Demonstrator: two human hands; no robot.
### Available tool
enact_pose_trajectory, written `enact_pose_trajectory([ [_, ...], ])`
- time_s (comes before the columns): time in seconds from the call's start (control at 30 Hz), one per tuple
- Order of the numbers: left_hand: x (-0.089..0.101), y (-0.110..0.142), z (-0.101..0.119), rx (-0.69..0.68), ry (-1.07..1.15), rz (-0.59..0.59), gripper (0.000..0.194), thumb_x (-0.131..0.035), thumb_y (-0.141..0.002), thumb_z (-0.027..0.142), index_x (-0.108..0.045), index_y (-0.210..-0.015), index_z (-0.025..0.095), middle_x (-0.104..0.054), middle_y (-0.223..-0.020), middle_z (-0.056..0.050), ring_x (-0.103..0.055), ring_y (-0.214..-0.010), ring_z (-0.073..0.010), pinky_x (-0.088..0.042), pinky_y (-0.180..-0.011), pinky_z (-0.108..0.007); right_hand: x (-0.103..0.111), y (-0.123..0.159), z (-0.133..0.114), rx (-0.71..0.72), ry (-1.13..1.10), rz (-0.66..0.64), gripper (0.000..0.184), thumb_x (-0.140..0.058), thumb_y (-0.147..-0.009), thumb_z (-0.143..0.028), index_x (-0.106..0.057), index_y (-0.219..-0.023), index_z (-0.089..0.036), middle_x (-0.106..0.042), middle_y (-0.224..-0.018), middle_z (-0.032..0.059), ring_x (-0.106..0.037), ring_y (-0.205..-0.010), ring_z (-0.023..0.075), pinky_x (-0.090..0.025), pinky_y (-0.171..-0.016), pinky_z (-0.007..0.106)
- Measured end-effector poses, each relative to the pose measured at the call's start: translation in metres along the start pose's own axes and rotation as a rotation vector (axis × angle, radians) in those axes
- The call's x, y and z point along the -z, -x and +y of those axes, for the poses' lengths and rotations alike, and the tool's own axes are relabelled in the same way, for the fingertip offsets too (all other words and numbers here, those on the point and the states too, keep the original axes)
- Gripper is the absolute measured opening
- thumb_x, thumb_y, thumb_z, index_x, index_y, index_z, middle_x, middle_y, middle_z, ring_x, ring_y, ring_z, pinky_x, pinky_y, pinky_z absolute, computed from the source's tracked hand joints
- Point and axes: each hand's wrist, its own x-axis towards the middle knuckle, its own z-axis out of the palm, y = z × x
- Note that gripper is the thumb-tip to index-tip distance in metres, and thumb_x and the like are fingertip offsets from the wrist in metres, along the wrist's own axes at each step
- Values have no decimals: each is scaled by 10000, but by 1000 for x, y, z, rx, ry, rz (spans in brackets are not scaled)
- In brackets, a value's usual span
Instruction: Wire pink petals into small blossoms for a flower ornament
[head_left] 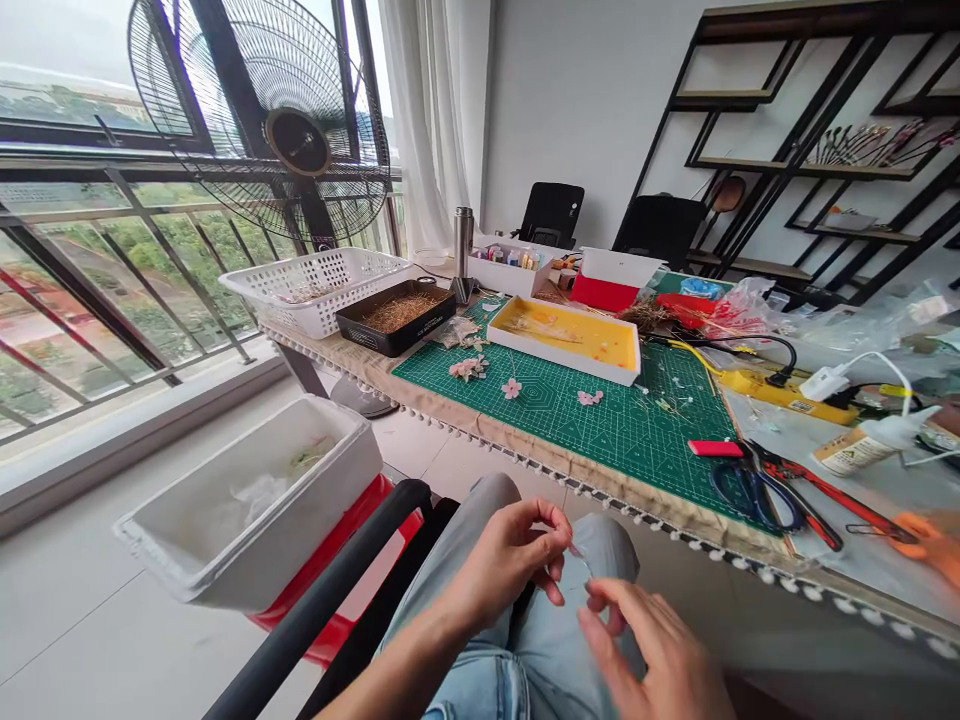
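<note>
My left hand (pixel 517 560) is raised over my lap, with thumb and fingertips pinched on a thin pale sliver (pixel 577 553), possibly wire or a translucent strip. My right hand (pixel 645 640) lies just below and to the right, its fingers apart and reaching toward the sliver. I cannot tell whether it touches the sliver. Both hands hover above my light blue jeans (pixel 600 545). Small pink flowers (pixel 469 368) lie far ahead on the green cutting mat (pixel 622 440).
The fringed table edge (pixel 600 495) runs ahead of my knees, holding a yellow-lined white tray (pixel 562 338), scissors (pixel 754 495), and a glue bottle (pixel 855 450). A white foam box (pixel 247 500) sits on a red stool at my left, beside a black chair arm (pixel 322 590).
</note>
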Motion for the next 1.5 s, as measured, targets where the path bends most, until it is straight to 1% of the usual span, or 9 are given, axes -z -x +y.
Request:
enact_pose_trajectory([
  [0.13,-4,2,0,10,2,-23,439,-746,-710,524,-545,-801,143,-506,-627,42,-436,-446,-40,-432,-396,-166,-25,-16,-4,-18,33,92,297,-418,-1002,-358,-601,-815,-220,-672,-668,17,-628,-557,176,-461,-581,286],
  [0.43,-10,0,-6,63,206,-5,367,-771,-709,427,-601,-815,120,-544,-623,15,-544,-509,-82,-404,-422,-158,-24,-16,-7,-297,-258,31,401,-411,-993,-406,-523,-655,-222,-558,-537,-17,-545,-469,131,-431,-457,198],
  [0.57,-13,0,-6,40,185,34,364,-762,-714,440,-588,-810,134,-545,-635,21,-524,-492,-76,-372,-419,-166,-24,-18,-6,-254,-247,49,404,-431,-984,-392,-531,-630,-225,-559,-516,-16,-540,-449,134,-429,-450,213],
  [0.77,-18,6,-4,-167,-198,194,253,-651,-831,398,-599,-843,150,-626,-739,-10,-490,-613,-82,-356,-531,-176,-12,-19,-6,-240,-201,196,262,-552,-925,-395,-690,-1051,-210,-735,-983,98,-683,-793,226,-523,-634,287],
  [1.03,-11,3,-4,-189,-343,120,221,-596,-879,373,-622,-885,154,-666,-767,-26,-507,-664,-102,-365,-597,-198,15,-34,-13,-486,-1008,297,495,-478,-960,-422,-484,-515,-205,-383,-474,-29,-392,-460,121,-362,-424,227],
  [1.17,-5,1,5,-46,-82,6,338,-681,-794,469,-582,-861,153,-601,-688,10,-349,-494,-52,-238,-416,-172,20,-25,-15,-384,-992,138,278,-535,-919,-480,-711,-980,-274,-649,-824,54,-507,-555,148,-436,-463,263],
  [1.27,-3,4,12,47,42,-52,393,-738,-728,493,-568,-846,158,-568,-670,29,-267,-464,-34,-142,-372,-168,10,-22,-17,-512,-920,66,533,-575,-876,-512,-509,-1368,-318,-670,-1015,74,-559,-613,167,-496,-513,284],
  [1.37,-4,8,15,101,94,-63,419,-772,-689,491,-574,-843,156,-535,-657,44,-262,-464,-28,-125,-371,-165,-2,-25,-14,-588,-701,-43,377,-542,-901,-470,-658,-1180,-245,-633,-686,9,-569,-590,170,-496,-569,262],
  [1.5,-5,9,16,116,92,-85,412,-781,-692,465,-584,-858,142,-563,-665,28,-264,-460,-26,-122,-369,-173,-7,-31,1,-434,-412,-27,262,-534,-912,-444,-712,-917,-251,-607,-653,-14,-553,-578,159,-473,-583,236],
])
